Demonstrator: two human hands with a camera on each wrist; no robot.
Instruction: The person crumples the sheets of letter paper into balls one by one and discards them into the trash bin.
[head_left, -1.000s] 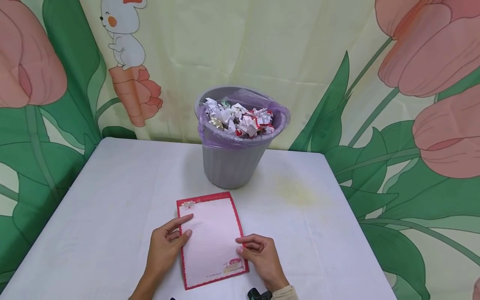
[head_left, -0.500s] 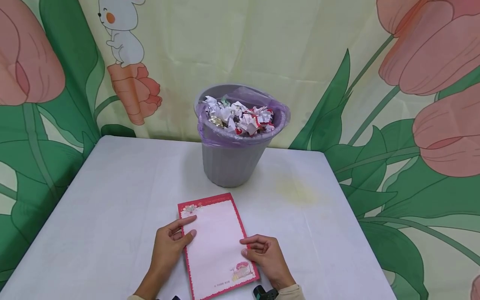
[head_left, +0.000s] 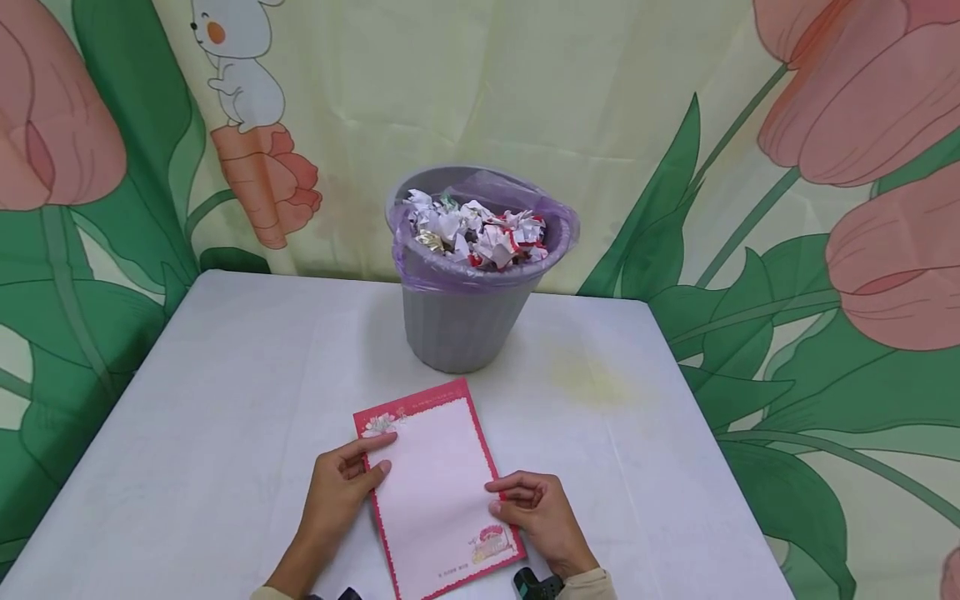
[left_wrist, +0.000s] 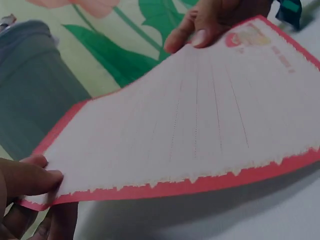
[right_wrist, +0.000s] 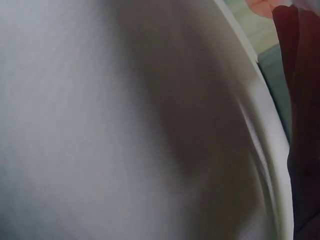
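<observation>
A sheet of letter paper (head_left: 438, 492) with a red border is held up between my two hands in the head view. Small flowers decorate its top left corner, and a pink-and-tan picture is printed at the bottom right. My left hand (head_left: 335, 492) pinches the left edge near the top, thumb on the front face. On the opposite edge, lower down, my right hand (head_left: 542, 512) pinches the sheet. In the left wrist view the letter paper (left_wrist: 145, 135) bows a little and shows faint ruled lines. The right wrist view is mostly blurred white cloth.
A grey waste bin (head_left: 457, 329) stands at the back of the table, just beyond the sheet. Its purple liner (head_left: 423, 271) folds over the rim, and crumpled paper (head_left: 480, 229) fills it. White cloth (head_left: 225, 417) covers the table; a tulip-patterned backdrop (head_left: 600, 100) hangs behind.
The sheet has risen toward the camera and looks larger, its lower end shifting right. Both hands have moved slightly right with it, keeping their hold on the edges.
</observation>
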